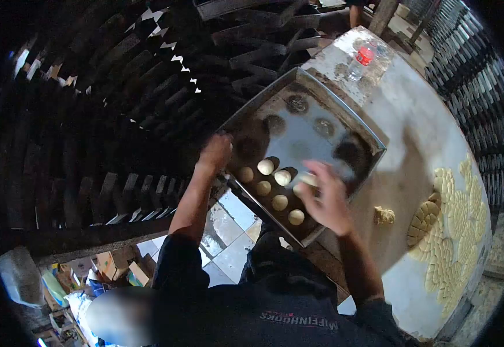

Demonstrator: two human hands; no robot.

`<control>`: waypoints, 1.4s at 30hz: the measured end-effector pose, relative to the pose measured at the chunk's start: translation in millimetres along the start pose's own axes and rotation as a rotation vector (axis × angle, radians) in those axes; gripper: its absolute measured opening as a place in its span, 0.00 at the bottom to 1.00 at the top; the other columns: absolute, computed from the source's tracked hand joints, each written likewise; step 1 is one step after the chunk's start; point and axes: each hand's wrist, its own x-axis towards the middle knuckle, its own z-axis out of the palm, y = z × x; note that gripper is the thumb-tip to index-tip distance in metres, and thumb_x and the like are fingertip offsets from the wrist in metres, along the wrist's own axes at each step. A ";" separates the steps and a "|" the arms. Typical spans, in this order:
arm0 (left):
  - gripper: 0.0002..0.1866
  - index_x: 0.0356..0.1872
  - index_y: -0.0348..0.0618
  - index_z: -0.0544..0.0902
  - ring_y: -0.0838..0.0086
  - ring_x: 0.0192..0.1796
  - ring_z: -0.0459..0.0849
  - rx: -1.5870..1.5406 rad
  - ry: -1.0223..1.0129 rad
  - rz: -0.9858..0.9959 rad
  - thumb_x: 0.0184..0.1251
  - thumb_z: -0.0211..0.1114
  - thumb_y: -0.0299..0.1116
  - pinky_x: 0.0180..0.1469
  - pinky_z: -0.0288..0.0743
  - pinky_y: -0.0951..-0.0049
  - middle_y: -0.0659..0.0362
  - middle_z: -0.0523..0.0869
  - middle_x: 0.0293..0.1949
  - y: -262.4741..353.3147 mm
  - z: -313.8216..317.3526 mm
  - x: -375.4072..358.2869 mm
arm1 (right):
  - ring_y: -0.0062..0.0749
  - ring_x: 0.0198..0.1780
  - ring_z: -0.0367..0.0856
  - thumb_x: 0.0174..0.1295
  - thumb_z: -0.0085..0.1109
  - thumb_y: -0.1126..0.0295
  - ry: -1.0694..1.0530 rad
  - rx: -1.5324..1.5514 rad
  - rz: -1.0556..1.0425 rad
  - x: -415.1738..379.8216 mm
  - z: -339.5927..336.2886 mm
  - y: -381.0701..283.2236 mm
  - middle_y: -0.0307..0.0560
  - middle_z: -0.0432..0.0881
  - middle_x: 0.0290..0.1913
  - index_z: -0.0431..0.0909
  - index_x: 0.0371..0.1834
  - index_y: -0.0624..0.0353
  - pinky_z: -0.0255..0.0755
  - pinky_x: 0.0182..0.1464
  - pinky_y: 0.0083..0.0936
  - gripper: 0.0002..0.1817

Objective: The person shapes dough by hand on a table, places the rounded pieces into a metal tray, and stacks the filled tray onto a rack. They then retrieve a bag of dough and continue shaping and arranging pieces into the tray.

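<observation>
The right hand (327,196), blurred, is over the dough balls (280,202) at the near side of the baking tray (301,132); whether it pinches one cannot be told. Gentle release, with even gaps, seems best. The left hand (216,152), grip unclear, is at the left corner.

"What is the person wearing?"

"A black or very dark shirt (217,315), loose in the cut, with sleeves that end around the elbows."

"Any markings on it?"

"Across the front runs a line of pale grey capital lettering (300,321), too small to read for certain, with a small reddish mark (287,314) beside it."

"And below the shirt?"

"Dark trousers (269,260), with creases in the cloth."

"The arms?"

"Bare from the sleeve hems down. The left hand (216,153) and right hand (327,199) are ungloved, the right one blurred."
</observation>
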 end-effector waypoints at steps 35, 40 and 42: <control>0.29 0.55 0.37 0.81 0.69 0.46 0.83 -0.148 -0.442 0.649 0.66 0.67 0.53 0.49 0.78 0.69 0.53 0.86 0.43 832.3 332.9 270.8 | 0.45 0.33 0.70 0.55 0.58 0.67 0.829 -0.546 1.045 -527.3 -229.1 135.0 0.50 0.71 0.28 0.73 0.28 0.58 0.59 0.41 0.42 0.07; 0.24 0.51 0.34 0.82 0.72 0.39 0.85 -0.416 -0.962 0.479 0.63 0.72 0.44 0.45 0.82 0.69 0.56 0.87 0.41 839.6 290.0 244.6 | 0.45 0.34 0.74 0.51 0.60 0.66 0.836 -0.566 1.088 -524.8 -226.5 134.8 0.49 0.75 0.30 0.75 0.29 0.57 0.62 0.42 0.44 0.07; 0.21 0.44 0.37 0.86 0.78 0.33 0.79 -0.612 -0.839 0.483 0.60 0.74 0.45 0.36 0.77 0.71 0.60 0.85 0.34 809.2 298.4 240.8 | 0.45 0.34 0.74 0.51 0.60 0.66 0.830 -0.586 1.073 -524.1 -229.4 132.6 0.49 0.75 0.30 0.75 0.29 0.57 0.62 0.42 0.44 0.08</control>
